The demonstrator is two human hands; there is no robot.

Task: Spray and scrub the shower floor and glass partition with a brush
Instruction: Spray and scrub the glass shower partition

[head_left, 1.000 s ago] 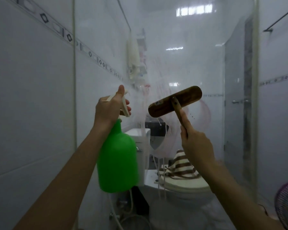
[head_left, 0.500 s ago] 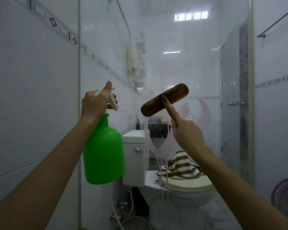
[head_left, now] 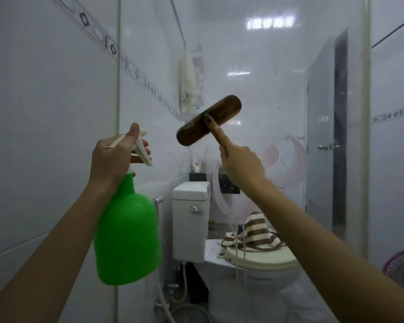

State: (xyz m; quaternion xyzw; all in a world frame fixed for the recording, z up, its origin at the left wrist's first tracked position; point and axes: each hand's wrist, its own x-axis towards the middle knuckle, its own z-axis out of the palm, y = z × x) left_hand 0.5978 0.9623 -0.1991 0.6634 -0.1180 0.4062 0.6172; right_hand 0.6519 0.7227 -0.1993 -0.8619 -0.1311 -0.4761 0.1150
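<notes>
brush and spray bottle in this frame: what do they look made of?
The brush looks like dark brown wood: streaky grain and a mild varnish sheen on its back; wood-look plastic not excluded. The spray bottle looks like opaque bright green plastic: smooth, fairly matte, moulded shoulders. Its trigger looks like cream plastic.

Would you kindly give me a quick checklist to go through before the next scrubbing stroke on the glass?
1. Sprayer grip: the left hand grips the spray bottle at its trigger: ok.
2. Tool grip: the right hand holds the brush by its handle, index finger along it: ok.
3. Bristles touching the glass partition: cannot tell.
4. Cleaner on the glass: smears and runs show below the brush: ok.
5. Liquid remaining in the spray bottle: opaque, cannot tell.
</notes>
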